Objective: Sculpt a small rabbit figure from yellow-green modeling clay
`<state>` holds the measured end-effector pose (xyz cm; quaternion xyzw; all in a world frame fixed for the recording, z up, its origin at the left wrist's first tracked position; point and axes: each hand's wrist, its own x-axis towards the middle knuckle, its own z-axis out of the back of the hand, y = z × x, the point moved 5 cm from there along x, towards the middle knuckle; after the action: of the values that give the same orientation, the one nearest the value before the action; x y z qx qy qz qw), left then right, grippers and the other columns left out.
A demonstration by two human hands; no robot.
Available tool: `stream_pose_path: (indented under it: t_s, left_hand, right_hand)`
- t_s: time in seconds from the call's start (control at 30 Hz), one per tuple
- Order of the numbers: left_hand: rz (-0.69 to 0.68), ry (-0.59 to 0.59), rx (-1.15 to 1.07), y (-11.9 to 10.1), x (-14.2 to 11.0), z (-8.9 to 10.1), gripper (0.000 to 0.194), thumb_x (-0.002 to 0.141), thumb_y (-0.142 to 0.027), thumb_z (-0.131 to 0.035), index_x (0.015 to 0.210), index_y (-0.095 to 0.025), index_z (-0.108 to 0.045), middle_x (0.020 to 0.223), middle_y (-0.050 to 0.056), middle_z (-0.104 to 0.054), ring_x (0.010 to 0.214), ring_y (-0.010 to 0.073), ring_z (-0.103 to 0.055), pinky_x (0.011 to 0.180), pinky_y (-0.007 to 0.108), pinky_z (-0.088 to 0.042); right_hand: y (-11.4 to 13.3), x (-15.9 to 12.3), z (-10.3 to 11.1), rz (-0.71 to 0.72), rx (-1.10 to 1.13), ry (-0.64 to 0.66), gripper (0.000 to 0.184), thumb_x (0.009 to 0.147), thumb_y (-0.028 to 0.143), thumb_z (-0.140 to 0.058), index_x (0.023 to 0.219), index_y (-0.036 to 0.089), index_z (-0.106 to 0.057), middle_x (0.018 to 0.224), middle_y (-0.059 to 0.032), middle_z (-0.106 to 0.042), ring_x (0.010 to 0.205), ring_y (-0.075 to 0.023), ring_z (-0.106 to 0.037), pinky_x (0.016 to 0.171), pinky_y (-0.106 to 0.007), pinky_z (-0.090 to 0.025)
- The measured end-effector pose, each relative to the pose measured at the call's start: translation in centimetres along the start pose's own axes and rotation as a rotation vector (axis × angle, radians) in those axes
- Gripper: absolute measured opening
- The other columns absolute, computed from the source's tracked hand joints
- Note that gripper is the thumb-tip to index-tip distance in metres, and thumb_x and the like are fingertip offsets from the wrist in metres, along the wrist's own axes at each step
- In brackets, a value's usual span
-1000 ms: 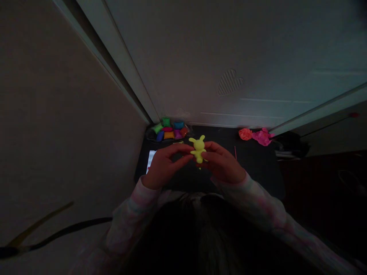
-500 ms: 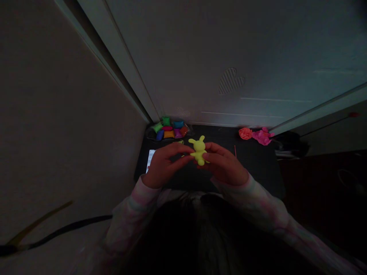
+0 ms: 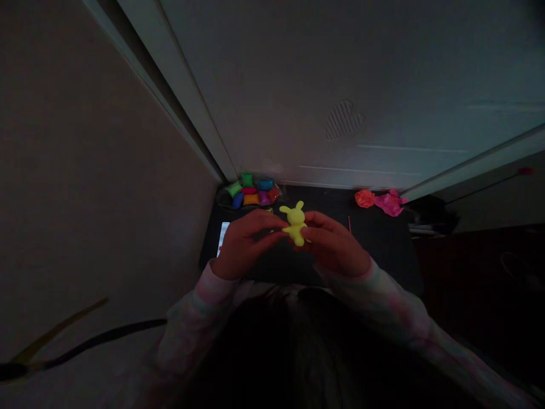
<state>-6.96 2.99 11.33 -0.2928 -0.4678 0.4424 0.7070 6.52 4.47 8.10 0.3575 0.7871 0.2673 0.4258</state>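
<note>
A small yellow clay rabbit figure (image 3: 295, 222) with two ears is held upright between both hands over a dark table (image 3: 383, 244). My left hand (image 3: 242, 243) pinches its left side with thumb and forefinger. My right hand (image 3: 334, 244) closes its fingers on the right side and bottom of the figure. The room is dim and the lower part of the figure is hidden by my fingers.
Several coloured clay packs (image 3: 252, 192) lie in a clear wrapper at the table's far left corner. An orange lump (image 3: 364, 199) and pink wrapper (image 3: 389, 203) sit at the far right. A white sheet (image 3: 222, 237) lies under my left hand. A wall stands behind.
The hands and the yellow figure have stayed almost in place; the fingers have shifted slightly around the figure's lower body.
</note>
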Motion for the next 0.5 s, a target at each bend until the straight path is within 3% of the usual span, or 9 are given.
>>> stream_pose_path:
  t_s: [0.2, 0.5]
  left_hand:
    - [0.166, -0.044, -0.043, 0.6, -0.4, 0.0, 0.018, 0.069, -0.019, -0.065, 0.087, -0.021, -0.064, 0.085, 0.001, -0.064, 0.076, 0.0112, -0.056, 0.071, 0.024, -0.044]
    - [0.479, -0.185, -0.238, 1.2, -1.2, -0.3, 0.014, 0.066, -0.028, -0.066, 0.077, -0.02, -0.066, 0.085, 0.001, -0.062, 0.074, 0.0128, -0.057, 0.066, 0.025, -0.044]
  right_hand:
    - [0.2, -0.1, -0.1, 0.032, -0.022, 0.025, 0.025, 0.049, 0.023, -0.073, 0.07, 0.018, -0.059, 0.065, 0.0047, -0.06, 0.058, -0.0072, -0.055, 0.053, -0.02, -0.045]
    - [0.3, -0.3, -0.3, 0.181, -0.015, 0.068, 0.021, 0.056, 0.019, -0.071, 0.074, 0.02, -0.06, 0.07, 0.004, -0.063, 0.064, -0.0077, -0.056, 0.059, -0.02, -0.045]
